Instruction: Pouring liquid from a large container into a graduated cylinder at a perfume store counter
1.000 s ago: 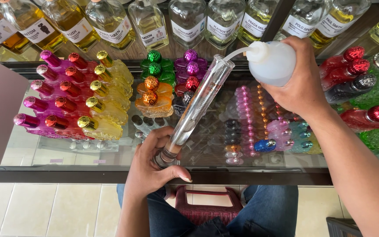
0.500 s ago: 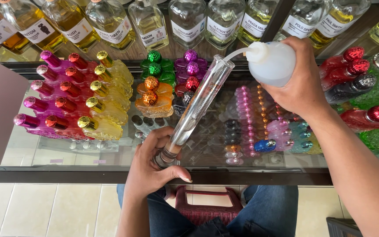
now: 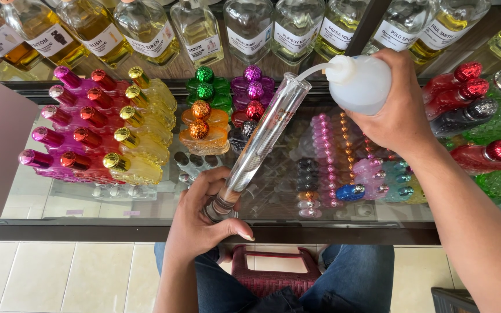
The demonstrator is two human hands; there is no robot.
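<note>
While the left hand (image 3: 204, 223) sits low in the centre of the frame, its fingers curl around the base of a tall clear glass measuring cylinder (image 3: 259, 145) — thumb stretched across the front, the other fingers wrapped behind — and the wrist rises straight up from the bottom edge. The cylinder stands on the glass counter top (image 3: 59, 203) and leans toward the upper right, its open mouth near the top centre. The right hand (image 3: 398, 107), in the upper right, grips a white plastic squeeze bottle (image 3: 358, 84) held on its side; the fingers close over the bottle's far end and body, and the forearm runs down to the lower right corner. The bottle's thin bent spout (image 3: 314, 71) reaches left to the cylinder's mouth — whether it touches the rim cannot be told. Under the glass lie rows of small pink, red and yellow perfume bottles with metallic caps (image 3: 97, 130) at the left, and large clear labelled bottles (image 3: 198, 29) line the top edge.
</note>
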